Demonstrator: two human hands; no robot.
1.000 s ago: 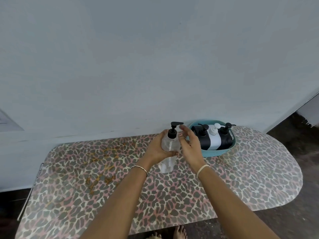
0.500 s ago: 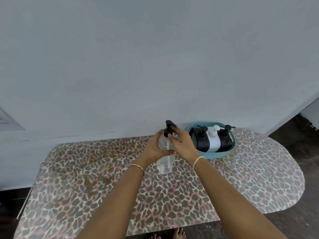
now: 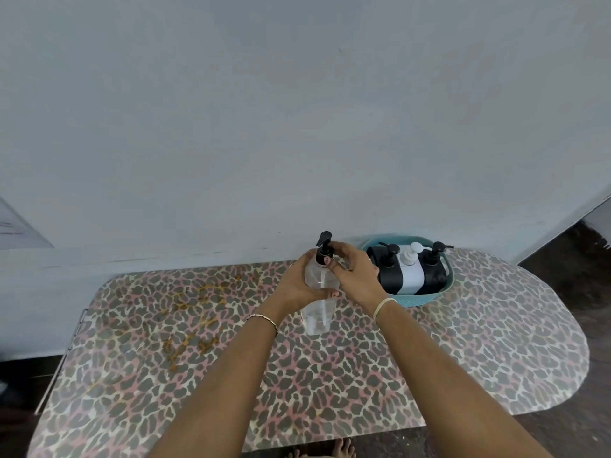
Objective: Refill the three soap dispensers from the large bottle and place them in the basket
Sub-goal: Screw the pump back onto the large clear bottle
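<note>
- My left grip (image 3: pixel 299 280) is curled round the shoulder of a tall clear plastic bottle (image 3: pixel 316 317) and holds it upright. Its base is on or just above the leopard-print desk (image 3: pixel 463 342); I cannot tell which.
- My right grip (image 3: pixel 355 276) pinches the collar of the bottle's black pump head (image 3: pixel 324 251), fingers bent round it.
- I judge the step to be twisting the pump top of this large bottle. Whether it is loosening or tightening does not show.
- The bottle looks mostly empty, though clear liquid would be hard to see.
- An oval teal plastic basket (image 3: pixel 426 297) sits on the desk against the pale wall, just beside my right grip.
- Count: one clear bottle, one basket and three dispensers.
- The dispensers stand side by side in the basket: a black pump dispenser (image 3: pixel 390 276), a white pump dispenser (image 3: pixel 411 276), and another black pump dispenser (image 3: pixel 434 274).
- With all three already in the basket, the task seems close to done.
- The next move calls for a steady left hold while the right turns the collar, keeping the bottle upright.
</note>
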